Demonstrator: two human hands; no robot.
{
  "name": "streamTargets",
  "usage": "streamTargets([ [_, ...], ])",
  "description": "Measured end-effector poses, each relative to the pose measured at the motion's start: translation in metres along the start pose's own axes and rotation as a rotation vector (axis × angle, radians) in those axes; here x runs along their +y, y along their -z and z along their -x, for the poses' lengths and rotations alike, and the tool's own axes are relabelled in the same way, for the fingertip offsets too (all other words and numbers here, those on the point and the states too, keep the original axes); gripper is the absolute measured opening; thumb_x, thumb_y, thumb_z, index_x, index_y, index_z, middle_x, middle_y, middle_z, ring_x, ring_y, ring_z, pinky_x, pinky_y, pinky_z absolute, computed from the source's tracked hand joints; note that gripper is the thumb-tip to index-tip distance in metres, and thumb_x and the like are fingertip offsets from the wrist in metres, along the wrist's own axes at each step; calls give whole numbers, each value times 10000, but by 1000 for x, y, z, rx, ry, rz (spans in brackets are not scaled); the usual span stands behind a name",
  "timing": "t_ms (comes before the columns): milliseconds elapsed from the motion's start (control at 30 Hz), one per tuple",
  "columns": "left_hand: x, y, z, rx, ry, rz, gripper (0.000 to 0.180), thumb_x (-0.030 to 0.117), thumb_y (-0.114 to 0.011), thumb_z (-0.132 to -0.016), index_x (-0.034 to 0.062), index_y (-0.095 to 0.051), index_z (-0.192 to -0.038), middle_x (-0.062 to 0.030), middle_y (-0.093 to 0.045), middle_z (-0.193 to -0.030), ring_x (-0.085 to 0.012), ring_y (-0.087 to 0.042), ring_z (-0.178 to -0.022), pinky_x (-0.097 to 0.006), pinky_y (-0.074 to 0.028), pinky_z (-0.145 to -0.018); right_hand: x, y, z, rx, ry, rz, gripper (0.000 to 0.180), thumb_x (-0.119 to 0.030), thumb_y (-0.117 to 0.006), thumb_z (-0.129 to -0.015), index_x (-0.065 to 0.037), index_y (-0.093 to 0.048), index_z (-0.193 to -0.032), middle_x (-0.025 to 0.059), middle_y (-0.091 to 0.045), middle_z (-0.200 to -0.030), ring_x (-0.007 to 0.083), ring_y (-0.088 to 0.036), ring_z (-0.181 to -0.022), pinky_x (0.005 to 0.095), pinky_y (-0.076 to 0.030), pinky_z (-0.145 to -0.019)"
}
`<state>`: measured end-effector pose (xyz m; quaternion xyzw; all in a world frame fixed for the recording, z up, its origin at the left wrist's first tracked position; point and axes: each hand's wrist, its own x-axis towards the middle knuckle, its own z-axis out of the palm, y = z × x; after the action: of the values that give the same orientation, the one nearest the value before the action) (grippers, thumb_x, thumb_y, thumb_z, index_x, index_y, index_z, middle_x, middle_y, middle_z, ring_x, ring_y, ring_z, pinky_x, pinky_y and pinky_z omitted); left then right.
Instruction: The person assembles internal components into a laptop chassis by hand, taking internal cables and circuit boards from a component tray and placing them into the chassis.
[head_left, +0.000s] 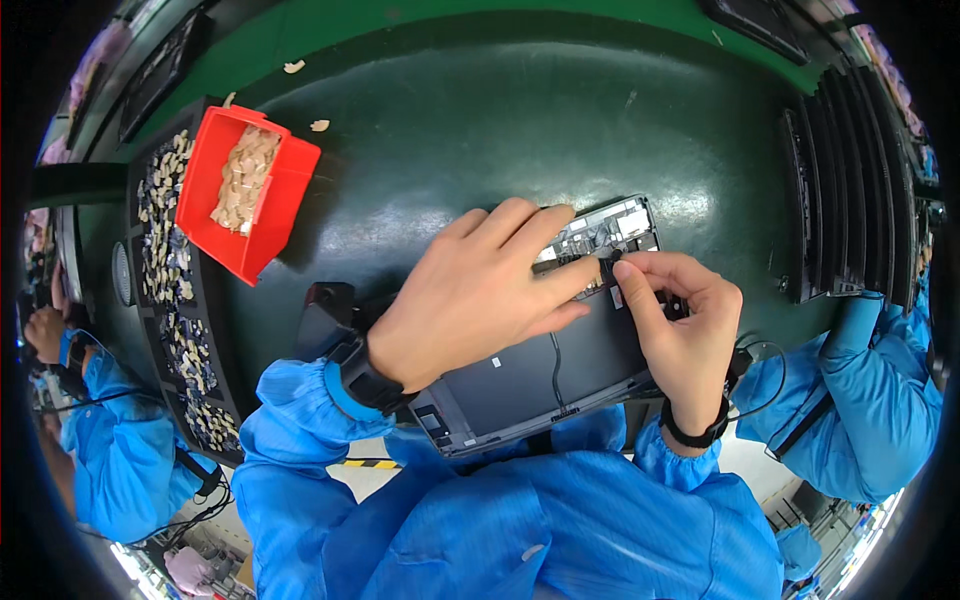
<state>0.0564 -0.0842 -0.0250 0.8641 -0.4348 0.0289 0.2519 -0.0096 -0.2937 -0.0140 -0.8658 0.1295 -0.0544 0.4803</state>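
An opened flat electronic device (500,375), like a laptop or tablet with a dark casing, lies tilted at the table's near edge. Its circuit board (632,222) shows along the far side, and a black cable runs across the casing. My left hand (475,290) spreads over the device's left part, fingers apart, with fingertips at the board. From the right, my right hand (690,315) pinches thumb and forefinger together at the board's near edge, close to the left fingertips. Whatever is in that pinch is too small and dark to name.
A red bin (300,175) of small beige pieces rests on a black compartment tray (155,335) holding many small parts at left. Two loose pale pieces lie beyond it. Several black panels (850,190) stand upright at right. Co-workers in blue sleeves (120,440) sit on both sides.
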Motion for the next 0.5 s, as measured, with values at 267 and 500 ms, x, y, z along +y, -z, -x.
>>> streamTargets([
  [267, 3, -4, 5, 45, -3, -27, 368, 351, -864, -764, 185, -816, -1089, -76, -672, -1380, -246, -675, -1080, -378, -570, -822, -3, -2, 3, -22, -81, 56, 61, -107, -818, -868, -67, -817, -915, 50, -781, -765, 164, -687, -726, 324, -416, -843],
  [500, 6, -5, 7, 35, 25, -21, 379, 345, -866, -752, 177, -815, -1087, -69, -670, -1397, -242, -680, -1083, -373, -562, -809, -2, -3, 4, -23, -23, 150, 64, -109, -820, -869, -65, -818, -915, 46, -778, -767, 154, -670, -719, 324, -401, -833],
])
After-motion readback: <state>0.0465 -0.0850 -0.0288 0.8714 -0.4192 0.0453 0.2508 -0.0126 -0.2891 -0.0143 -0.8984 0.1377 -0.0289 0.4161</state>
